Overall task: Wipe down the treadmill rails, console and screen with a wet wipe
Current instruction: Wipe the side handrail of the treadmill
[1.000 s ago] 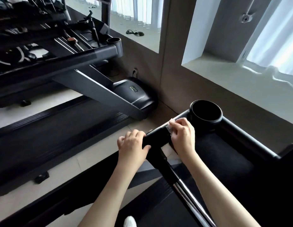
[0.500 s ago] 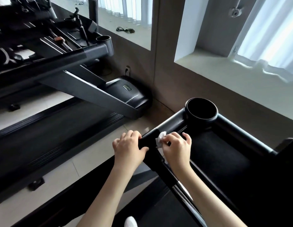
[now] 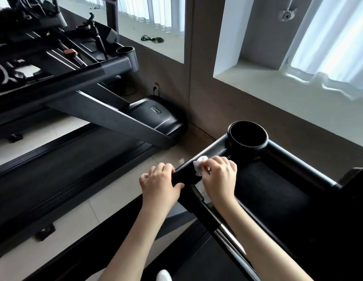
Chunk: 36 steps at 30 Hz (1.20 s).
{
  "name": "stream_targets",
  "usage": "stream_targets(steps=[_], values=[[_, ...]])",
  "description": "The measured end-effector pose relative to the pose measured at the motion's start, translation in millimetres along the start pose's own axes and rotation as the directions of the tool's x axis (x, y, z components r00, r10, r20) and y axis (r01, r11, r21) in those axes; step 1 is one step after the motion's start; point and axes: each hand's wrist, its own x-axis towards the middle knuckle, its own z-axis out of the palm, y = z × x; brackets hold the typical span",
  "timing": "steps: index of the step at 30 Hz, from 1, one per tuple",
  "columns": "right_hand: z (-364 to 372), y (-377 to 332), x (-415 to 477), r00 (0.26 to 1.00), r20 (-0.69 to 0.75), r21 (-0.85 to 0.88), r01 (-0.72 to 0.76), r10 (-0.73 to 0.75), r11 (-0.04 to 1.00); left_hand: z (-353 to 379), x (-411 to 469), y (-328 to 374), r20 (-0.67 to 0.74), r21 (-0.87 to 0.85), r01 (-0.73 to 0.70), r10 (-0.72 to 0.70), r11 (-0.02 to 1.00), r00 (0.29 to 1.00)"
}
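The black treadmill rail [image 3: 209,152] runs from lower left up to a round cup holder [image 3: 247,136] at the console's corner. My left hand [image 3: 159,184] grips the rail's near end, fingers curled over the top and thumb underneath. Just to its right, my right hand [image 3: 219,175] holds a crumpled white wet wipe [image 3: 199,163] and presses it on the rail's top. The wipe sticks out past my fingertips. The dark console tray [image 3: 274,191] lies to the right; the screen is out of view.
A chrome-and-black bar [image 3: 223,230] slopes down from under my hands. A second treadmill [image 3: 85,102] stands to the left across a strip of tiled floor [image 3: 79,224]. A wall with deep window sills [image 3: 278,92] lies beyond. A white shoe tip [image 3: 163,275] shows at the bottom.
My right hand slid the wipe down the rail toward my left hand, then back up toward the cup holder. My left hand kept its grip.
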Motion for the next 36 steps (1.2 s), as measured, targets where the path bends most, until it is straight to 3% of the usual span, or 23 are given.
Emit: stream_targets(steps=[3,8,13,17,22,25,27,30,36], values=[[-2,12,20,0.990,-0.050,0.031,-0.127,0.129,0.991,0,0,0,0.006,0.014,-0.002,0.002,1.000,1.000],[4,11,16,0.985,0.078,0.088,0.146,-0.153,0.985,0,0,2,0.002,0.025,0.002,-0.002,1.000,1.000],[5,24,49,1.000,0.001,-0.042,-0.025,0.025,0.999,-1,-2,3,0.007,0.046,0.000,0.000,0.999,1.000],[7,22,39,0.969,0.139,0.042,0.199,-0.203,0.979,-2,-2,2,0.010,0.067,-0.007,0.006,0.998,1.000],[3,35,60,0.999,0.047,-0.048,0.024,-0.022,0.999,-2,-1,2,0.016,0.071,-0.018,0.017,0.997,1.000],[4,33,48,0.988,0.075,-0.031,0.141,-0.138,0.990,0,2,4,0.009,0.074,-0.027,0.027,0.997,1.000],[1,41,50,0.985,0.056,-0.114,0.169,-0.164,0.979,2,6,6,0.012,0.049,-0.051,0.050,0.998,0.999],[-2,45,67,0.996,-0.005,-0.266,0.081,-0.085,0.961,5,15,12,0.011,-0.021,-0.121,0.122,0.992,0.993],[4,36,74,0.981,0.132,-0.362,0.181,-0.142,0.915,17,26,18,-0.007,-0.123,-0.159,0.159,0.980,0.987]])
